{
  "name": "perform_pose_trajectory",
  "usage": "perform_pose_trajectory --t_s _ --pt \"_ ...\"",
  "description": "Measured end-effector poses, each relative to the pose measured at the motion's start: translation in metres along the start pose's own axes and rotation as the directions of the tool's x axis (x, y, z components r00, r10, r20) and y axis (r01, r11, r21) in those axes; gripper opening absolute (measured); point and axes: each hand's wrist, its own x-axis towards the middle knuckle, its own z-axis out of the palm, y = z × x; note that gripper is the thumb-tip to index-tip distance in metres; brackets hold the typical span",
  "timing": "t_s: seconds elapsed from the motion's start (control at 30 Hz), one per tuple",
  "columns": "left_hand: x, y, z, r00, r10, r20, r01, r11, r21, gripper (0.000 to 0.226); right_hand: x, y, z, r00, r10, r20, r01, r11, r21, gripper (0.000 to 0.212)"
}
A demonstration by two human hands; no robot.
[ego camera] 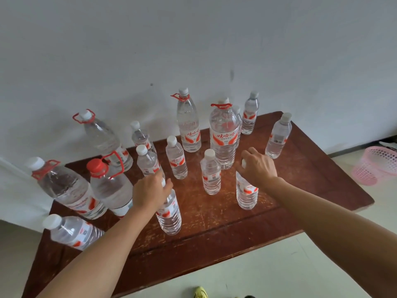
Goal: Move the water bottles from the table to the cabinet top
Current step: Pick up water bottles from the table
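Several clear water bottles with red-and-white labels stand upright on a dark brown wooden table (214, 233). My left hand (150, 190) is closed over the top of a small bottle (169, 214) near the table's middle front. My right hand (257, 166) is closed over the cap of another small bottle (246, 194) to the right. Between them stands a free small bottle (211, 175). Large bottles with red carry handles stand at the left (64, 188) and at the back (224, 136). The cabinet is not in view.
A white wall runs right behind the table. A pink perforated plastic basket (376, 164) lies on the light floor at the right. More small bottles stand at the back right (278, 136) and front left (73, 232). A yellow shoe tip (200, 293) shows at the bottom edge.
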Motion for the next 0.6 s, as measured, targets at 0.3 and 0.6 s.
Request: perform_pose_trajectory --t_s 0.3,0.6 --pt "-0.088 0.012 -0.019 0.994 -0.076 -0.081 0.088 0.985 0.151 0.028 -0.02 -0.003 -0.014 0.965 -0.263 0.007 0.263 0.965 -0.016 0.029" --pt "-0.267 0.035 -0.063 0.869 -0.482 -0.109 0.494 0.852 0.172 0.027 -0.094 -0.074 -0.026 0.721 -0.693 0.019 0.692 0.721 0.044 0.025"
